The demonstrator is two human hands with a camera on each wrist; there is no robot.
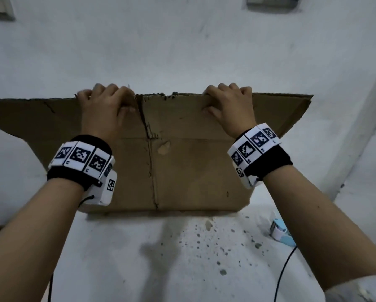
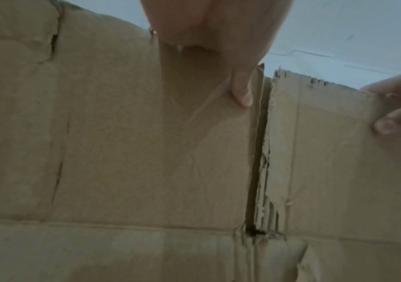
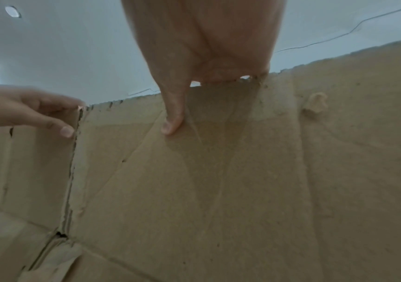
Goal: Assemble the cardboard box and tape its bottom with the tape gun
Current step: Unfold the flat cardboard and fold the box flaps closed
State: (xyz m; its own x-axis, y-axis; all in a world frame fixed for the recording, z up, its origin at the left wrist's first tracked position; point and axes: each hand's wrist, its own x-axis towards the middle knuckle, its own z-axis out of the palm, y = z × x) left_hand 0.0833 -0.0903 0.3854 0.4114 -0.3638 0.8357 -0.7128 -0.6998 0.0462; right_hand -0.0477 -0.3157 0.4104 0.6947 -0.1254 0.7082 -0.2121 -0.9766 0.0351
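A worn brown cardboard box [image 1: 182,166] stands flattened on edge on the white floor, its upper flaps split by a torn slit [image 1: 142,114]. My left hand [image 1: 105,101] grips the top edge of the left flap [image 2: 146,133], fingers curled over the far side and thumb [image 2: 241,91] pressed on the near face. My right hand [image 1: 228,99] grips the top edge of the right flap [image 3: 218,181] the same way, thumb [image 3: 173,120] on the near face. A blue and white tape gun [image 1: 281,233] lies on the floor at the lower right, away from both hands.
The floor [image 1: 182,258] in front of the box is white with dark speckles. A black cable [image 1: 285,269] runs past the tape gun. A white wall edge [image 1: 365,118] rises on the right. More of the floor stretches beyond the box.
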